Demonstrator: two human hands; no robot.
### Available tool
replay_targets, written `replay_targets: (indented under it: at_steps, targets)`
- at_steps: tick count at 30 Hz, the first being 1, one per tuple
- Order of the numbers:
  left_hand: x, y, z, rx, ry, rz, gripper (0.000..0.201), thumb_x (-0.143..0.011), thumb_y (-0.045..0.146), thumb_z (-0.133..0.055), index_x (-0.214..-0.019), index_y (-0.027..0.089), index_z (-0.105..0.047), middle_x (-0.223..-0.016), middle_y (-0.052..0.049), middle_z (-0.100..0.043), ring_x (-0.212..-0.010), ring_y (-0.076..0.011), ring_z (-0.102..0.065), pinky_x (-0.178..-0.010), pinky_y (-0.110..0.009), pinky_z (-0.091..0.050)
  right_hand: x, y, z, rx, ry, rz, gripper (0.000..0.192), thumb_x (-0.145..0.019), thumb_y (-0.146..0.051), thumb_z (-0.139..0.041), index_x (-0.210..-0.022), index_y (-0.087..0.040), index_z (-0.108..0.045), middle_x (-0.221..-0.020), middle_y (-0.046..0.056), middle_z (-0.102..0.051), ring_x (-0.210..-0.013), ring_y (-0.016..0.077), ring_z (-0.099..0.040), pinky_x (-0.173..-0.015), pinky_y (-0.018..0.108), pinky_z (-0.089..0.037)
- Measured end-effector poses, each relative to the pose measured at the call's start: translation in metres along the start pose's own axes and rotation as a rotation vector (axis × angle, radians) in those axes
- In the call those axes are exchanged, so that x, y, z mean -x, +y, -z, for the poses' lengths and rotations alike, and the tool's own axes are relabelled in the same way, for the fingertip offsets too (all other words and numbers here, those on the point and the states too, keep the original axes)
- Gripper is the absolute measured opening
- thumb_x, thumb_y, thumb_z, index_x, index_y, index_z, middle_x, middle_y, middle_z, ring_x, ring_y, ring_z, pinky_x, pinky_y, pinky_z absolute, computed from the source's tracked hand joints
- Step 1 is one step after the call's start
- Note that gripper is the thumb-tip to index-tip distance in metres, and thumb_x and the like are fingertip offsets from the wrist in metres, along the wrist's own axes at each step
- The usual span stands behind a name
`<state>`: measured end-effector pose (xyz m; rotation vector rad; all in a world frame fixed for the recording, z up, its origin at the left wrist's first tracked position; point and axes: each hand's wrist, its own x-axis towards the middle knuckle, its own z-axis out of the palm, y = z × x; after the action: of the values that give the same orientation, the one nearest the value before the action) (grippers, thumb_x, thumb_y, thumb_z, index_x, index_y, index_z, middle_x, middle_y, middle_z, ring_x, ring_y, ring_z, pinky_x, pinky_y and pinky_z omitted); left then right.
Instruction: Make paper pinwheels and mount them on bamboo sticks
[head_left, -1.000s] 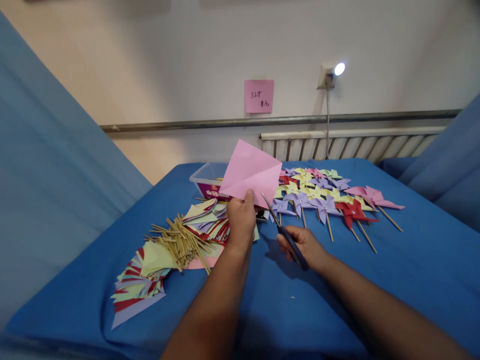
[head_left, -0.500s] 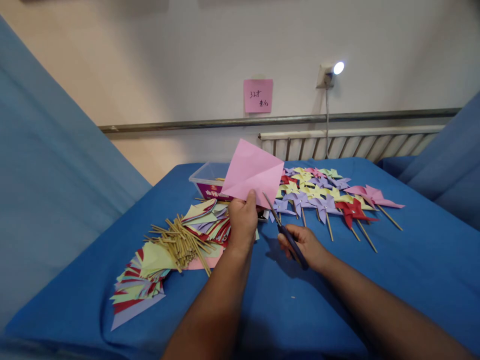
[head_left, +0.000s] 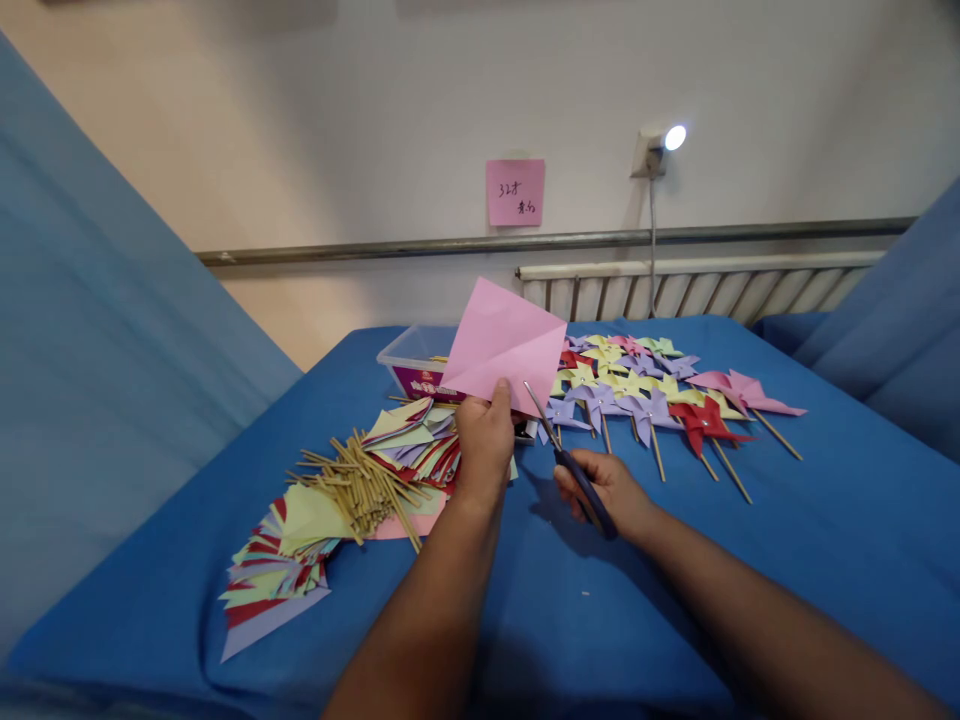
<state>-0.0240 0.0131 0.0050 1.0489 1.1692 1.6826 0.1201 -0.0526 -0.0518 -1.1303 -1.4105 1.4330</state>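
Note:
Between the thumb and fingers of my left hand is a pink square of paper, held up by its lower edge with a corner pointing upward. Faint crease lines cross it. My right hand is closed round the dark handles of a pair of scissors. The blades point up and left, and their tips overlap the paper's lower right corner. Whether they are cutting into it I cannot tell. Part of a dark-edged box behind my left hand is mostly hidden.
Finished paper pinwheels on sticks lie at the right on the blue cloth. Left are a heap of wooden sticks, fanned coloured papers and more sheets. A clear plastic tub stands behind. Blue curtains hang at both sides.
Almost nothing differs. The whole view has shifted very slightly, and both hands keep the same hold on the paper and the scissors.

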Motion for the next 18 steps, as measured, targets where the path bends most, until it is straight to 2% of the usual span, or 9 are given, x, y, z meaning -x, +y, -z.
replay_targets:
  at_steps: [12,18]
  targets:
    - [0.0033,-0.0018,-0.001,-0.031,-0.032,-0.011,0.042,-0.069,0.048,-0.069,-0.086,0.01,-0.07,-0.07,-0.005,-0.068,-0.071,-0.0203,-0.066,-0.071,-0.032,-0.051,0.0004,-0.0023,0.0005,0.016,0.01,0.063,0.034,-0.081,-0.048,-0.061,-0.067,-0.018,-0.052,-0.05,-0.005,-0.052,-0.043,0.0089,-0.049,-0.043,0.021,-0.038]
    - [0.0029,-0.001,-0.0001,-0.025,-0.031,-0.012,0.04,-0.07,0.047,-0.069,-0.086,0.01,-0.071,-0.072,-0.006,-0.069,-0.073,-0.0208,-0.066,-0.07,-0.032,-0.051,-0.0006,0.0005,0.001,0.001,0.003,0.053,0.038,-0.08,-0.053,-0.061,-0.067,-0.018,-0.052,-0.053,-0.004,-0.052,-0.042,0.008,-0.048,-0.042,0.02,-0.037]
